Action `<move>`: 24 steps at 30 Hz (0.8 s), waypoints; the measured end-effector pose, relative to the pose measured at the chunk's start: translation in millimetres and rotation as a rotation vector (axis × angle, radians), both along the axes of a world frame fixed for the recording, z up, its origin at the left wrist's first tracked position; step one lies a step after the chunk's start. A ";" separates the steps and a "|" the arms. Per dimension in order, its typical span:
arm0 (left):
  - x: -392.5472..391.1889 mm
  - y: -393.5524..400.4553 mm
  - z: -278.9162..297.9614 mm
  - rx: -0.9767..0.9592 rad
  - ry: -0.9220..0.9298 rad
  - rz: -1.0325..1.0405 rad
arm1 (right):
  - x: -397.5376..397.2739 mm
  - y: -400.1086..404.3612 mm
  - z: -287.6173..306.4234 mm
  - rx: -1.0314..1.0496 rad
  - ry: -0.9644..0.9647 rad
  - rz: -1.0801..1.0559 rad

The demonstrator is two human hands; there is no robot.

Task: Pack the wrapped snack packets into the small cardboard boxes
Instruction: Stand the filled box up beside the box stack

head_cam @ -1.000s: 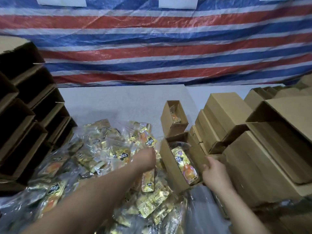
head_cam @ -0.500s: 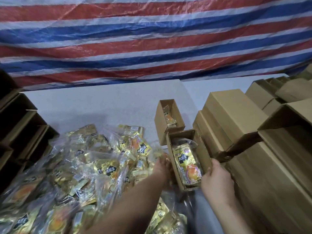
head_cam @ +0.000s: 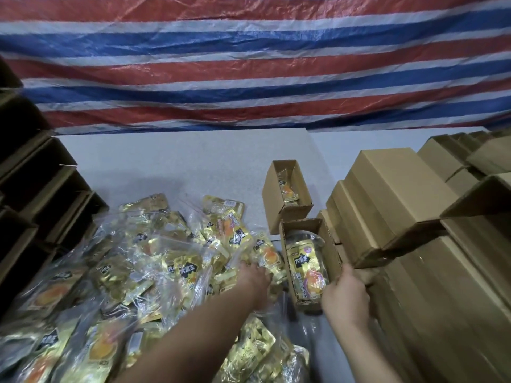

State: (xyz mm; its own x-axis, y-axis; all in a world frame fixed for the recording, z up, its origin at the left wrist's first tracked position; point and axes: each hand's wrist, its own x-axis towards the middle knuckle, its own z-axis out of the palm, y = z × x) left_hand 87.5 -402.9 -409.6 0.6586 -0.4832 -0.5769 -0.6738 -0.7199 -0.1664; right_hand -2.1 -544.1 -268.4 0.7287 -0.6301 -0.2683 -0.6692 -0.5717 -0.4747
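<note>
Backdrop: I see a red, white and blue striped tarp [head_cam: 249, 64] hanging across the whole far side, creased and shiny.
Surface: a pale grey table [head_cam: 179, 161] runs up to the tarp's lower edge.
Packets: a loose heap of gold snack packets [head_cam: 154, 272] in clear wrap covers the near left of the table, spilling toward me.
Near box: a small open cardboard box [head_cam: 330, 244] sits just right of the heap with one packet [head_cam: 308, 269] lying inside it, label up.
Far box: a second open box [head_cam: 276, 197] stands just behind the near one, touching or nearly so; it holds one packet [head_cam: 287, 186] leaning on the inner wall.
Right hand: my right hand [head_cam: 345, 295] grips the near box at its close right corner, thumb on the rim, fingers curled round the outside.
Left hand: my left hand [head_cam: 255, 275] reaches into the heap beside the near box; the fingers are buried among the wrappers and motion-blurred, so I cannot tell whether it grips anything.
Right stack: closed cardboard boxes [head_cam: 392, 194] are piled against the near box's right side.
Left stack: dark open-ended cartons [head_cam: 38, 183] are stacked along the left edge.
</note>
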 end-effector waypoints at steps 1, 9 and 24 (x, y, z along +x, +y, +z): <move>-1.7 -1.0 -0.3 0.013 -0.012 0.000 | 1.0 0.6 -2.3 0.000 0.001 0.004; -12.9 -9.8 -1.4 0.059 -0.069 -0.022 | 9.7 3.8 -24.0 -0.031 0.066 0.025; -4.9 -19.4 -6.9 0.089 -0.064 -0.218 | 17.2 -10.7 -43.8 -0.079 0.085 0.030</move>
State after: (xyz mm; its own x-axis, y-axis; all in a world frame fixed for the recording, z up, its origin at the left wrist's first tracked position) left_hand 82.5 -422.3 -416.5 0.5810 -0.5669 -0.5840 -0.7977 -0.5390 -0.2704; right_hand 15.1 -554.8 -312.2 0.7244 -0.6299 -0.2801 -0.6870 -0.6256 -0.3698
